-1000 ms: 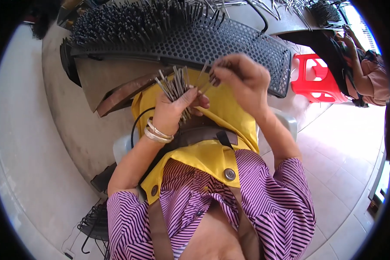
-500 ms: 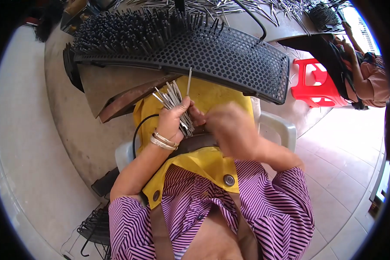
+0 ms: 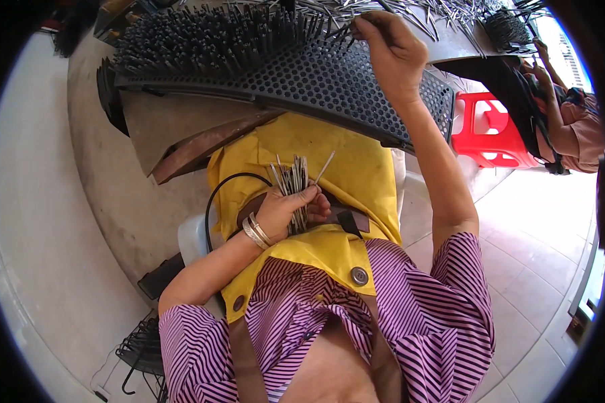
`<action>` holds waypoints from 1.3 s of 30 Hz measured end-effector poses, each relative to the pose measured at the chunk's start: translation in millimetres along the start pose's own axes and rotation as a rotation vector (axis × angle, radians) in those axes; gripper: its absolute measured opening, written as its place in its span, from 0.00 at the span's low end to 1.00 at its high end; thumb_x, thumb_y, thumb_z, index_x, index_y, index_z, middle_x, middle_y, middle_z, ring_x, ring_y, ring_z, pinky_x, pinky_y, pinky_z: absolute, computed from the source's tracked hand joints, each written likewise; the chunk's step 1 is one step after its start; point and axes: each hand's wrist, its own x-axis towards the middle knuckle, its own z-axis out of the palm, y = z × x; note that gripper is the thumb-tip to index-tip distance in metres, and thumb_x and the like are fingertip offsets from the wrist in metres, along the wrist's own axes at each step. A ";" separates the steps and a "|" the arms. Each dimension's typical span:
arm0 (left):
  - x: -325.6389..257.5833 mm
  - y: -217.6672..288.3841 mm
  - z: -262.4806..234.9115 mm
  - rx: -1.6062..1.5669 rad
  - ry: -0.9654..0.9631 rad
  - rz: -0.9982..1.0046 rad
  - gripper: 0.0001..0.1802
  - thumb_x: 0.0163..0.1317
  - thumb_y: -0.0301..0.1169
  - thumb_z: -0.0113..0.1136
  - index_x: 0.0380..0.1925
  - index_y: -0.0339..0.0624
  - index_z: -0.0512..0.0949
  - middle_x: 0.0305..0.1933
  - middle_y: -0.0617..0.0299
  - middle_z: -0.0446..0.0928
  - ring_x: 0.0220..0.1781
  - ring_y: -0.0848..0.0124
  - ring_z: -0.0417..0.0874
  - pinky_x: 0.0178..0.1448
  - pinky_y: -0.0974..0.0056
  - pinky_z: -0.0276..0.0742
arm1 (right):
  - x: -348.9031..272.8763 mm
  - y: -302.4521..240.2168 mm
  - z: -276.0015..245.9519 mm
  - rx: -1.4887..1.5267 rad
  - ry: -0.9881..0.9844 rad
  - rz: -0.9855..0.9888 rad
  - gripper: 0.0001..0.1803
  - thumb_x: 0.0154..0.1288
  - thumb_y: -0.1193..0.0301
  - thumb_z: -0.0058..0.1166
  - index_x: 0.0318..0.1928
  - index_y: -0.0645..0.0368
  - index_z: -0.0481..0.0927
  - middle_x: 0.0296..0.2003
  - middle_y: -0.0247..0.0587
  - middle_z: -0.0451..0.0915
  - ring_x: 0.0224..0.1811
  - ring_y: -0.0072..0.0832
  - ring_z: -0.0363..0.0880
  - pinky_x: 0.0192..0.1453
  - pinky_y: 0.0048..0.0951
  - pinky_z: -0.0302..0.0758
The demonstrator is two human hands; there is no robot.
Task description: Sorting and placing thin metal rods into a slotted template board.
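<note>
A bundle of thin silvery metal rods (image 3: 293, 181) is clasped upright in my left hand (image 3: 285, 209), low over my yellow apron. One rod (image 3: 324, 167) leans out from the bundle, held between thumb and finger. My right hand (image 3: 398, 54) is stretched far forward over the black perforated rack (image 3: 329, 91). Its fingertips pinch at the top of a thin dark rod (image 3: 346, 33) on the right edge of the standing ones. Dark rods (image 3: 195, 43) stand densely in the holes of the rack's left part.
Loose metal rods (image 3: 443, 17) lie scattered on the table beyond the rack. At the right stand a red plastic stool (image 3: 487, 138) and another person (image 3: 561, 124). Black wire racks (image 3: 144, 349) sit at the lower left. A brown board edge (image 3: 208, 144) juts out below the rack.
My right hand has gone from beside the bundle up and forward to the rack. My left hand and bundle have dropped slightly toward me, and the lone rod now tilts right.
</note>
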 end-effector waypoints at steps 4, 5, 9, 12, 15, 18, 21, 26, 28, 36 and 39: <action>1.8 0.4 -1.9 -0.015 0.003 -0.018 0.10 0.62 0.32 0.52 0.37 0.35 0.73 0.32 0.53 0.77 0.35 0.61 0.81 0.39 0.62 0.80 | 5.5 4.7 5.6 -0.072 -0.020 -0.042 0.05 0.59 0.78 0.53 0.36 0.66 0.78 0.26 0.35 0.79 0.28 0.16 0.77 0.35 0.16 0.75; 1.7 1.0 -0.7 -0.013 0.012 -0.015 0.10 0.61 0.32 0.53 0.37 0.36 0.73 0.31 0.53 0.77 0.33 0.63 0.81 0.37 0.63 0.80 | 9.8 4.9 8.3 0.145 -0.020 -0.138 0.05 0.56 0.76 0.54 0.34 0.64 0.78 0.25 0.41 0.78 0.27 0.25 0.78 0.33 0.22 0.73; 2.9 2.8 -2.4 -0.023 0.020 -0.034 0.10 0.61 0.32 0.53 0.38 0.36 0.72 0.30 0.53 0.77 0.32 0.65 0.81 0.36 0.64 0.80 | 18.9 -10.0 0.7 -0.382 -0.138 -0.016 0.06 0.53 0.74 0.56 0.33 0.63 0.78 0.23 0.46 0.77 0.26 0.29 0.78 0.30 0.27 0.71; 4.0 3.7 -4.3 -0.030 -0.006 -0.044 0.11 0.62 0.32 0.52 0.36 0.34 0.73 0.32 0.53 0.77 0.34 0.63 0.81 0.39 0.63 0.80 | 23.5 -9.8 -0.1 -0.354 -0.178 -0.056 0.06 0.53 0.74 0.56 0.32 0.63 0.77 0.22 0.46 0.77 0.24 0.30 0.77 0.30 0.27 0.71; 4.8 6.7 -0.7 -0.003 0.008 -0.062 0.10 0.61 0.31 0.53 0.38 0.37 0.72 0.31 0.54 0.77 0.33 0.65 0.80 0.36 0.64 0.79 | 32.2 -6.7 -1.4 0.110 -0.179 -0.184 0.05 0.52 0.74 0.56 0.31 0.62 0.77 0.21 0.46 0.76 0.23 0.31 0.77 0.29 0.28 0.70; 4.7 9.4 0.0 -0.016 0.014 -0.063 0.10 0.61 0.31 0.53 0.38 0.37 0.72 0.31 0.54 0.77 0.33 0.65 0.80 0.36 0.64 0.79 | 35.6 -5.9 3.0 -0.395 -0.201 -0.012 0.05 0.52 0.75 0.55 0.30 0.61 0.77 0.20 0.46 0.76 0.23 0.34 0.76 0.28 0.29 0.70; 5.4 9.2 -1.7 -0.002 0.007 -0.075 0.09 0.62 0.31 0.51 0.38 0.37 0.72 0.32 0.55 0.77 0.34 0.64 0.81 0.39 0.63 0.80 | 37.7 -10.7 3.8 -0.468 -0.221 0.044 0.05 0.51 0.75 0.55 0.30 0.61 0.77 0.20 0.47 0.76 0.23 0.37 0.76 0.28 0.31 0.70; 5.1 9.9 -0.6 -0.005 0.003 -0.076 0.09 0.62 0.31 0.51 0.38 0.37 0.72 0.32 0.55 0.77 0.34 0.64 0.81 0.39 0.63 0.80 | 34.2 -12.0 4.2 -0.475 -0.157 0.047 0.05 0.51 0.74 0.55 0.28 0.61 0.76 0.20 0.49 0.75 0.23 0.39 0.77 0.28 0.34 0.70; 4.8 9.7 -0.3 -0.005 0.004 -0.076 0.09 0.62 0.31 0.51 0.38 0.37 0.72 0.32 0.55 0.77 0.34 0.64 0.81 0.39 0.63 0.80 | 36.5 -17.3 4.8 -0.496 -0.162 0.100 0.05 0.50 0.73 0.55 0.28 0.62 0.76 0.20 0.50 0.76 0.24 0.40 0.77 0.28 0.35 0.70; 5.4 9.2 0.6 0.011 -0.008 -0.079 0.09 0.62 0.31 0.51 0.38 0.38 0.72 0.31 0.55 0.77 0.34 0.63 0.81 0.39 0.61 0.80 | 40.3 -24.7 16.4 -0.942 -0.566 -0.052 0.08 0.51 0.73 0.46 0.23 0.67 0.73 0.24 0.59 0.73 0.29 0.51 0.75 0.34 0.46 0.71; 3.6 12.1 3.8 -0.002 0.000 -0.056 0.09 0.61 0.31 0.53 0.38 0.38 0.72 0.30 0.54 0.77 0.33 0.65 0.80 0.36 0.64 0.79 | 35.4 -32.0 25.1 -0.993 -0.519 -0.148 0.09 0.50 0.73 0.45 0.23 0.68 0.73 0.24 0.60 0.73 0.29 0.53 0.74 0.35 0.46 0.71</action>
